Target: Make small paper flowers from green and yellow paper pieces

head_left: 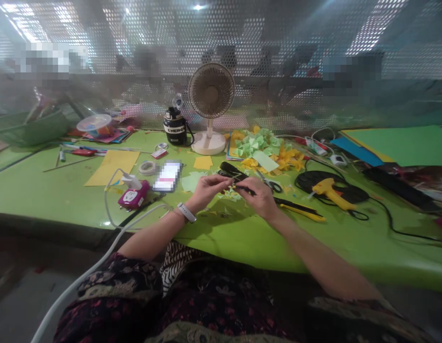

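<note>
My left hand [209, 190], with a pale band on the wrist, pinches a small light green paper strip [236, 175] near the middle of the table. My right hand [259, 196] meets it from the other side, its fingers closed at the same strip; the fingertips partly hide it. Just behind the hands lies a black tool [228, 167], its kind unclear. Scissors [275, 186] rest beyond my right hand, and a long black-and-yellow tool [303, 209] lies to its right. Small paper scraps [228, 194] are scattered under the hands. A pale green sheet [192, 182] lies behind my left hand.
Behind the hands are a pile of folded green and yellow paper pieces [260, 143], a fan [210, 143] and a bottle [175, 128]. A yellow glue gun [333, 194] lies right. Left are a phone [167, 176], tape [148, 167] and a purple plug adapter [133, 195] with cables.
</note>
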Demonstrator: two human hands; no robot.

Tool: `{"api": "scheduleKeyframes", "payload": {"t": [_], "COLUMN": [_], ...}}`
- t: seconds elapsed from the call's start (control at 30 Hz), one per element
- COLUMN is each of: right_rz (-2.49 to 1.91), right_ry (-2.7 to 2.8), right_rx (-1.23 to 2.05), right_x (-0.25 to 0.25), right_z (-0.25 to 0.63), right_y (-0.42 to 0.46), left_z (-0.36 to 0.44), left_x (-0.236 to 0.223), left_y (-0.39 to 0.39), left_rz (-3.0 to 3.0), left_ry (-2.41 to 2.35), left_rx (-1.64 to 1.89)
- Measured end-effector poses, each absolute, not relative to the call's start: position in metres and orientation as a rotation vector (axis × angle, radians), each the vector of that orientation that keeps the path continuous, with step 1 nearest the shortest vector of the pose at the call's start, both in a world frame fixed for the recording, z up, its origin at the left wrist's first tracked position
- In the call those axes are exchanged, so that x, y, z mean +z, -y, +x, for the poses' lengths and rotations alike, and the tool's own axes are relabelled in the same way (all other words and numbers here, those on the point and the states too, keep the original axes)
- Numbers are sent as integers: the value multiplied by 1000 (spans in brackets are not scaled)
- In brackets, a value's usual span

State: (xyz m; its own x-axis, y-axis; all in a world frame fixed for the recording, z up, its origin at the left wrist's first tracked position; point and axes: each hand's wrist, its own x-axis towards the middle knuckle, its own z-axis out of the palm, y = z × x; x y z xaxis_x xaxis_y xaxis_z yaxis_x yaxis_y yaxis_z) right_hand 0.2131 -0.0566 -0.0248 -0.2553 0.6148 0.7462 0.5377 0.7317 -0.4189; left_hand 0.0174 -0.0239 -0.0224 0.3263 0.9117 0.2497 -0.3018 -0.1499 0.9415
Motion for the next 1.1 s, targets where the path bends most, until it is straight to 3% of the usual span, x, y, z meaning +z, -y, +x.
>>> {"api": "scheduleKeyframes", "payload": {"t": [0.5,0.8,1.1], "right_rz": [-782,-1059,-1065], "right_ry": [1930,1860,1880], "right_rx": [167,295,310], "right_x": [-23,-27,-27], "right_z": [214,206,208], "right_y": [54,62,59], "left_z": [16,18,19], "left_x": [-25,-25,-25], "left_y": [22,21,21], "left_rz": [1296,1190,1216], "left_ry": [-652,-672,-682], "left_rx": [1137,1259,1261]}}
